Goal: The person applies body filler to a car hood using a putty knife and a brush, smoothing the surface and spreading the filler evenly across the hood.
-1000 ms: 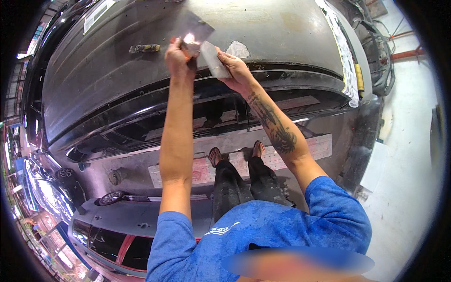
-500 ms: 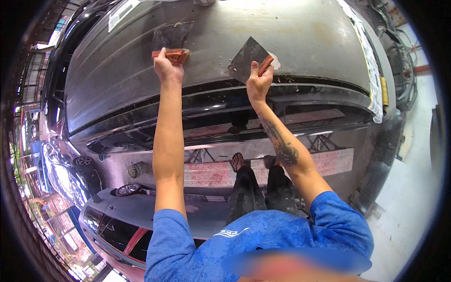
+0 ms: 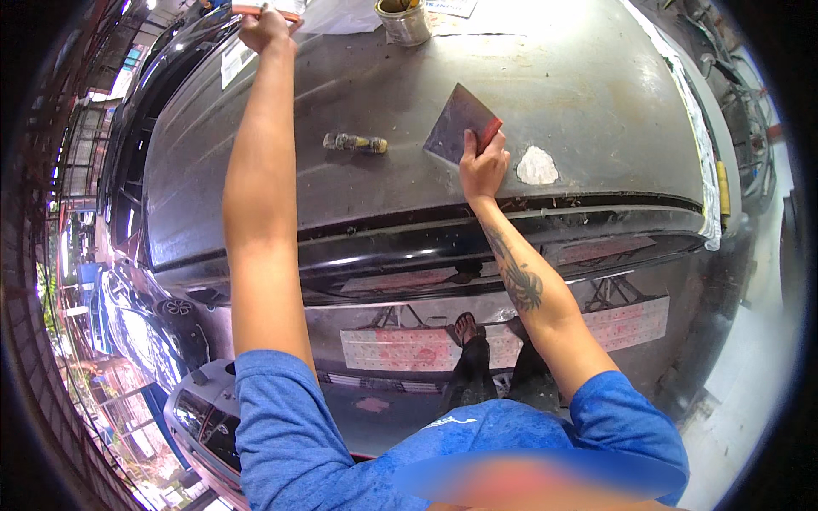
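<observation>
The right hand (image 3: 482, 167) is closed around the red-handled end of a flat, dark metal spreader blade (image 3: 457, 124), held against the dark sanded car body panel (image 3: 596, 102). A pale filler patch (image 3: 538, 166) lies just beside this hand at 3 o'clock. The left hand (image 3: 266, 27) is extended to 11 o'clock, closed on a thin red-edged tool (image 3: 256, 10) at the picture rim. A small stub-handled brush (image 3: 355, 143) lies between the arms; a metal can (image 3: 403, 20) stands at 12 o'clock.

Bright daylight, glare at top, fisheye bending, dark vignetted rim.
</observation>
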The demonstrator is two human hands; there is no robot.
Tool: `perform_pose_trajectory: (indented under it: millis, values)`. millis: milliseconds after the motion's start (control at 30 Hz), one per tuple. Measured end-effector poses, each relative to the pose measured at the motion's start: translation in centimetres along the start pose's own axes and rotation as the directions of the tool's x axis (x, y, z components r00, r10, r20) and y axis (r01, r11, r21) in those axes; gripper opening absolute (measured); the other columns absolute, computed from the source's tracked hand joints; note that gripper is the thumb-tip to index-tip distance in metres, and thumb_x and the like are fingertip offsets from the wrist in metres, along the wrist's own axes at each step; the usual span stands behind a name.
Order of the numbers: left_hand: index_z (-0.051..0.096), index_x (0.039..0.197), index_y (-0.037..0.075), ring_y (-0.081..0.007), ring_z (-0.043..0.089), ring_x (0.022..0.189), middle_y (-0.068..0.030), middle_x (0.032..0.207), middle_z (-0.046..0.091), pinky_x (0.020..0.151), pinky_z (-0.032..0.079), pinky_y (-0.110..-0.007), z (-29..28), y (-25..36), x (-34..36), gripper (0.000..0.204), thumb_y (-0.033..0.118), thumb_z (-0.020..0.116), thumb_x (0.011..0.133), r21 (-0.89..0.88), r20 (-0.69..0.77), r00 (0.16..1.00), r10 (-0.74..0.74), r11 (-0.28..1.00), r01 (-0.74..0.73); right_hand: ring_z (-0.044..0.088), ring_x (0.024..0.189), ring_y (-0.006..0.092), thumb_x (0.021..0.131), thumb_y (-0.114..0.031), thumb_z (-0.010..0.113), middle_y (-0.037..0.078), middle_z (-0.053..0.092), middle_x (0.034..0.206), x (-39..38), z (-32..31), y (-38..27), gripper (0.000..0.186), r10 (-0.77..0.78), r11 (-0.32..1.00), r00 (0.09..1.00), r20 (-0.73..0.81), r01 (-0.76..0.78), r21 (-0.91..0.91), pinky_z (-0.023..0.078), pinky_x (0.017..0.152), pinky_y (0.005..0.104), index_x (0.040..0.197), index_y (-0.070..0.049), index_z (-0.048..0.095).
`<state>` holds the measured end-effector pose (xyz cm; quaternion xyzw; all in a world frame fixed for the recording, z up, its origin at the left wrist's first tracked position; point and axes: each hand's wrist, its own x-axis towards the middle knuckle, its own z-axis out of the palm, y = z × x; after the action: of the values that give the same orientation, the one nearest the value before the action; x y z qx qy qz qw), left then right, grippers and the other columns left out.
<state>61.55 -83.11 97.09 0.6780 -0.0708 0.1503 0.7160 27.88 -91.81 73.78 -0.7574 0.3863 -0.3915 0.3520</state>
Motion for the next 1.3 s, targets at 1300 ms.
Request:
perform_pose_trajectory:
  millis: [1300]
  values:
    - [0.052, 0.108, 0.007, -0.0267, 0.068, 0.087, -0.0112, 0.099, 0.062, 0.074, 0.063, -0.051, -11.4, -7.2, -16.4, 0.016, 0.01, 0.061, 0.094, -0.568, 0.22, 0.811, -0.542, 0.605, 0.558, 0.061, 0.074, 0.0383, 0.088, -0.04, 0.07, 0.019, 0.067, 0.083, 0.9, 0.1, -1.1, 0.041, 0.182, 0.983, 0.983, -0.001, -0.182, -0.032, 0.045, 0.073, 0.0479, 0.096, -0.002, 0.055]
